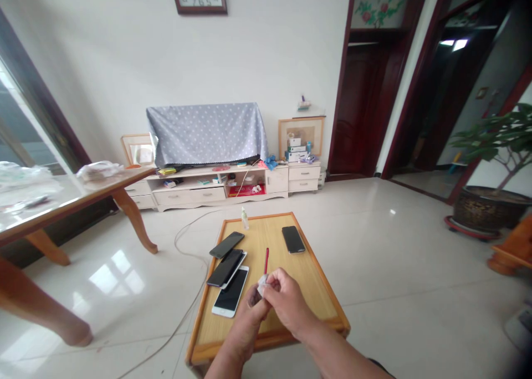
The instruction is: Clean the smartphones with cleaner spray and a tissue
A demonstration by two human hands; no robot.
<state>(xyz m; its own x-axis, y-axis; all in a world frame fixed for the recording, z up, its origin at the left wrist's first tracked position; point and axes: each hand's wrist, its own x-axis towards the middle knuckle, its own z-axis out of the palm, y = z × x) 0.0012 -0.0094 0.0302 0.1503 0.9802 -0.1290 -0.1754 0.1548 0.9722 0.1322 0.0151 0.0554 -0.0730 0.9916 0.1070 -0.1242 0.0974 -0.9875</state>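
Observation:
Over the near part of the small wooden table [308,290], my two hands meet. My right hand [288,301] pinches a small whitish crumpled piece [262,283], perhaps tissue or a thin wrapper. Closed just below it, my left hand [252,308] appears to grip the same piece, though its fingers are partly hidden. A red pen [266,260] lies just beyond the hands. On the left lie a white-framed phone [231,292], a dark phone [225,268] stacked on another light-edged one, and a grey phone [226,245]. One more black phone [293,239] rests at the far right.
A small spray bottle [245,218] stands at the table's far edge. A cable [183,318] runs along the floor on the left, near a larger table [137,177]. A low white cabinet [191,196] lines the wall; a potted plant [486,213] stands right.

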